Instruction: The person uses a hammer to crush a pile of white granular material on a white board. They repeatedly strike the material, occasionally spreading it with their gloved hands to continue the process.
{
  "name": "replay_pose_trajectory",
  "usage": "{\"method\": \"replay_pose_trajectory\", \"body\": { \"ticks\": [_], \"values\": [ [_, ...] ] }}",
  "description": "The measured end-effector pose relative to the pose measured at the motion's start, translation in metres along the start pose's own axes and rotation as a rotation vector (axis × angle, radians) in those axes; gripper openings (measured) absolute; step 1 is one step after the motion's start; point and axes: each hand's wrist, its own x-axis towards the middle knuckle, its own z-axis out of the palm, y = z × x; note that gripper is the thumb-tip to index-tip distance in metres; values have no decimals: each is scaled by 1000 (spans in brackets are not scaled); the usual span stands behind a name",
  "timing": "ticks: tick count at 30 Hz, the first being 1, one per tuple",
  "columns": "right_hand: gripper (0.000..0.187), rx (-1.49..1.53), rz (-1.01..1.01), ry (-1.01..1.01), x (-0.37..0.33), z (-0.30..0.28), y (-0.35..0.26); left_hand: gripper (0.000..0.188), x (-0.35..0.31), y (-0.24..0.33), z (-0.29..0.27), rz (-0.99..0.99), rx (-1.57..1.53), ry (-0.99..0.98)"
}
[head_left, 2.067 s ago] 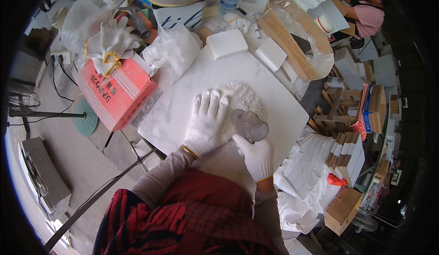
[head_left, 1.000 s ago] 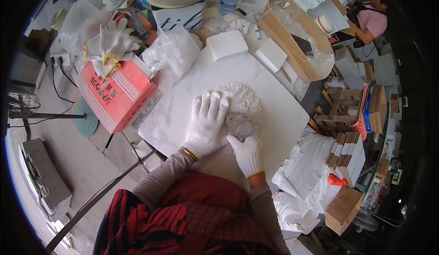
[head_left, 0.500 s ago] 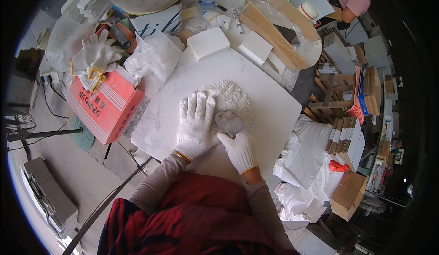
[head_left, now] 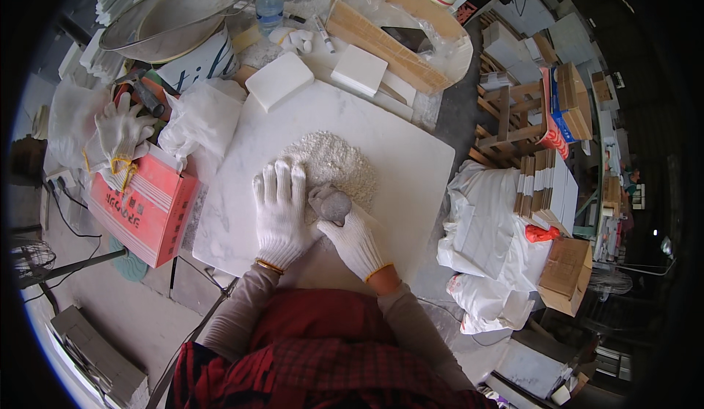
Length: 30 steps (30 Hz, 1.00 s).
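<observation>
My left hand (head_left: 282, 209), in a white knitted glove, lies flat on a pale marble-like slab (head_left: 411, 163) with its fingers stretched out. Its fingertips reach the left edge of a heap of crumbly white powder (head_left: 339, 158). In a matching glove, my right hand (head_left: 356, 242) grips a grey, rounded, cloth-like lump (head_left: 333, 205) with a knob on top. The lump sits at the heap's near edge, just right of my left hand. What its underside touches is hidden.
Two white blocks (head_left: 279, 80) (head_left: 359, 69) stand along the slab's far edge. Left of it are a plastic bag (head_left: 204, 119), a red box (head_left: 147, 205) and spare gloves (head_left: 120, 132). A mesh sieve (head_left: 172, 17), water bottle (head_left: 269, 6) and cardboard tray (head_left: 396, 57) lie beyond.
The view has swung, so the slab and the things around it sit farther left in the picture. Both hands and the grey lump keep nearly the same places on the slab.
</observation>
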Motion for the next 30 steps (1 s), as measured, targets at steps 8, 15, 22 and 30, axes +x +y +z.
{"method": "replay_pose_trajectory", "body": {
  "ticks": [8,15,22,30],
  "values": [
    [23,374,322,-188,18,-13,-17,103,-2,-2,-3,4,-104,22],
    [37,115,72,-73,-1,-13,-23,98,-1,-5,-13,4,-41,35],
    [22,506,488,-244,21,-16,-28,99,-2,-1,-10,4,-36,54],
    [28,25,17,-96,6,-11,-7,104,-1,-5,-12,-5,-96,27]
  ]
}}
